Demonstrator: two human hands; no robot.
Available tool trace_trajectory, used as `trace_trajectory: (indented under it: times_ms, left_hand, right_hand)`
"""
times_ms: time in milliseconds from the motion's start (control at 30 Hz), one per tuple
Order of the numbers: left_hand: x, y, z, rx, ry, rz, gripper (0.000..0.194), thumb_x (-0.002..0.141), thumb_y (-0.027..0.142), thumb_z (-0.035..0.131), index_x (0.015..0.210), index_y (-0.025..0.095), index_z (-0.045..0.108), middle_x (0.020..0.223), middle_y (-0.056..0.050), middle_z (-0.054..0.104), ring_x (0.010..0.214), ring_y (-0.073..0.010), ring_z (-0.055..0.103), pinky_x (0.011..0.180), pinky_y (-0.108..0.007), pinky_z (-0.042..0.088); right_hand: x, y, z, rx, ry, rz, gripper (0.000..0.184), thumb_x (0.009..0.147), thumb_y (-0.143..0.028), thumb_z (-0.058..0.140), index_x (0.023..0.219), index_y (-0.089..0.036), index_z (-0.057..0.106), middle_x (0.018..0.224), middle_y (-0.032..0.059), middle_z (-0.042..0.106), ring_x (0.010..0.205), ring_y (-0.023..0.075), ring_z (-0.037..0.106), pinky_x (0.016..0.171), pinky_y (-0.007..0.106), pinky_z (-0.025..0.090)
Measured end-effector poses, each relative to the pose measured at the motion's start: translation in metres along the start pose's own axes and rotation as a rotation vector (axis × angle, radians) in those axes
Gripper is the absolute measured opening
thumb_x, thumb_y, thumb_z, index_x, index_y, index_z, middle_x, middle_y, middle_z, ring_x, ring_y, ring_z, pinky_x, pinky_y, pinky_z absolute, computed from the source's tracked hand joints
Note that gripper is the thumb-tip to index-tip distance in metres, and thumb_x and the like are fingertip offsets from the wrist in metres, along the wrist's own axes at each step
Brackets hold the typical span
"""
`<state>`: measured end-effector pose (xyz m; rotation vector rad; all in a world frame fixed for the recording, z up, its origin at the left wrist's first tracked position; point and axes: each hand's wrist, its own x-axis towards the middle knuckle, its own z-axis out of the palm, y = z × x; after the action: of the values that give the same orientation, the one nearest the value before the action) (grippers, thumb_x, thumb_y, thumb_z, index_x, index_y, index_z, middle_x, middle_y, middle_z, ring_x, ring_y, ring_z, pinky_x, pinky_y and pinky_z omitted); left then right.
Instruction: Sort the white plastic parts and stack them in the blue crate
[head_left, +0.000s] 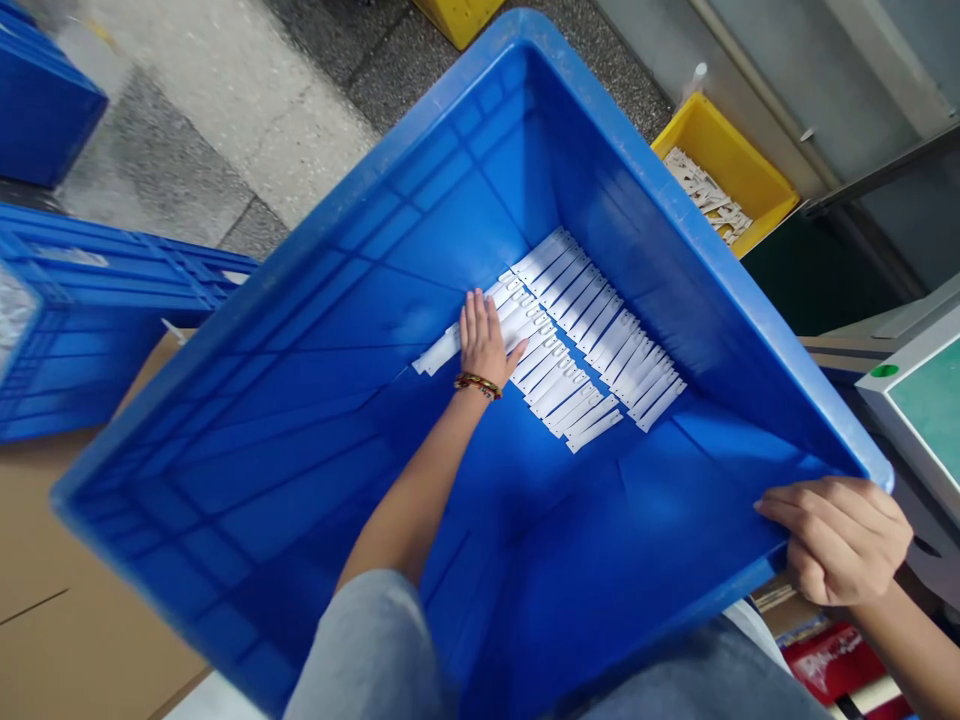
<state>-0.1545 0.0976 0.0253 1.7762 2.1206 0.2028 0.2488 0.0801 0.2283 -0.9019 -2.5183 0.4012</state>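
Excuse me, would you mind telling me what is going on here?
A person is leaning over a large blue bin with two slanting rows of slim white strips on its floor. The left hand reaches inside, fingers extended over the row nearer the person, while the right hand grips the rim near a corner. Beyond the bin, a smaller yellow bin holds jumbled pale pieces.

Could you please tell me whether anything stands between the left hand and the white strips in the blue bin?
Nothing visible does: the left hand reaches into the blue bin and lies over some white strips, while the right hand is aside, at the rim.
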Motion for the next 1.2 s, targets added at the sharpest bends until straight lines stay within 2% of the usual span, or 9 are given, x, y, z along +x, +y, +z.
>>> trace_trajectory:
  times_ms: [167,467,600,667,767,867,933,1067,1200]
  left_hand:
    - [0.007,0.021,0.026,-0.031,0.057,-0.140,0.094,0.090,0.059,0.045,0.151,-0.007,0.019,0.161,-0.028,0.014,0.153,-0.0354,0.007,0.124,-0.052,0.006]
    - [-0.002,0.030,0.036,-0.035,0.084,-0.173,0.094,0.091,0.059,0.040,0.150,-0.011,0.019,0.160,-0.031,0.014,0.152,-0.0369,0.007,0.124,-0.052,0.006]
    - [-0.003,0.034,0.032,-0.030,0.110,-0.181,0.095,0.091,0.061,0.040,0.149,-0.011,0.021,0.160,-0.032,0.015,0.152,-0.0384,0.007,0.124,-0.055,0.004]
    - [-0.013,0.041,0.028,-0.027,0.125,-0.165,0.094,0.091,0.061,0.041,0.150,-0.009,0.020,0.160,-0.031,0.012,0.152,-0.0389,0.003,0.123,-0.058,0.001]
    - [-0.046,0.059,0.030,-0.031,0.098,-0.061,0.098,0.090,0.062,0.043,0.152,-0.008,0.016,0.161,-0.030,0.008,0.152,-0.0400,-0.001,0.122,-0.061,0.000]
    - [-0.088,0.080,0.046,-0.033,-0.020,0.093,0.103,0.086,0.068,0.046,0.152,-0.006,0.017,0.160,-0.030,0.013,0.151,-0.0412,0.004,0.122,-0.061,0.006]
    - [-0.109,0.090,0.061,-0.005,-0.099,0.141,0.103,0.086,0.068,0.046,0.152,-0.007,0.019,0.159,-0.031,0.018,0.151,-0.0400,0.010,0.122,-0.058,0.010]
    - [-0.120,0.097,0.078,0.067,-0.146,0.134,0.102,0.088,0.067,0.045,0.149,-0.012,0.022,0.157,-0.034,0.020,0.150,-0.0397,0.014,0.123,-0.056,0.011]
    - [-0.117,0.097,0.078,0.089,-0.178,0.175,0.107,0.085,0.071,0.046,0.149,-0.011,0.023,0.157,-0.033,0.021,0.151,-0.0395,0.014,0.123,-0.055,0.010]
  right_hand:
    - [0.000,-0.001,0.000,-0.007,-0.009,0.002,0.025,0.083,-0.013,0.043,0.085,-0.020,0.067,0.070,0.0015,0.071,0.062,0.0151,0.063,0.065,0.031,0.043]
    - [0.000,-0.002,0.001,-0.020,0.010,-0.002,0.026,0.083,-0.011,0.042,0.085,-0.019,0.067,0.071,0.0020,0.070,0.063,0.0150,0.063,0.065,0.031,0.043]
    - [0.002,-0.003,0.001,-0.021,0.010,-0.005,0.026,0.083,-0.010,0.041,0.085,-0.019,0.066,0.070,0.0018,0.070,0.063,0.0146,0.062,0.064,0.030,0.043]
    - [0.004,-0.002,0.001,-0.020,0.008,-0.011,0.027,0.084,-0.011,0.040,0.085,-0.018,0.066,0.070,0.0023,0.070,0.063,0.0145,0.062,0.064,0.030,0.042]
    - [0.007,-0.002,0.002,-0.013,0.018,-0.030,0.028,0.085,-0.012,0.039,0.083,-0.017,0.066,0.068,0.0027,0.069,0.062,0.0145,0.061,0.063,0.030,0.043]
    - [0.012,-0.003,0.003,-0.015,0.034,-0.043,0.029,0.084,-0.011,0.038,0.080,-0.017,0.066,0.066,0.0023,0.068,0.061,0.0139,0.061,0.062,0.029,0.043]
    - [0.014,-0.003,0.003,-0.020,0.036,-0.040,0.028,0.084,-0.011,0.038,0.079,-0.018,0.065,0.066,0.0016,0.069,0.060,0.0134,0.061,0.061,0.029,0.043]
    - [0.016,-0.003,0.002,-0.027,0.033,-0.042,0.029,0.083,-0.010,0.038,0.079,-0.019,0.065,0.066,0.0006,0.069,0.059,0.0127,0.061,0.061,0.028,0.044]
    - [0.016,-0.003,0.001,-0.030,0.036,-0.043,0.028,0.081,-0.010,0.039,0.080,-0.019,0.065,0.066,0.0000,0.069,0.058,0.0128,0.062,0.061,0.028,0.043]
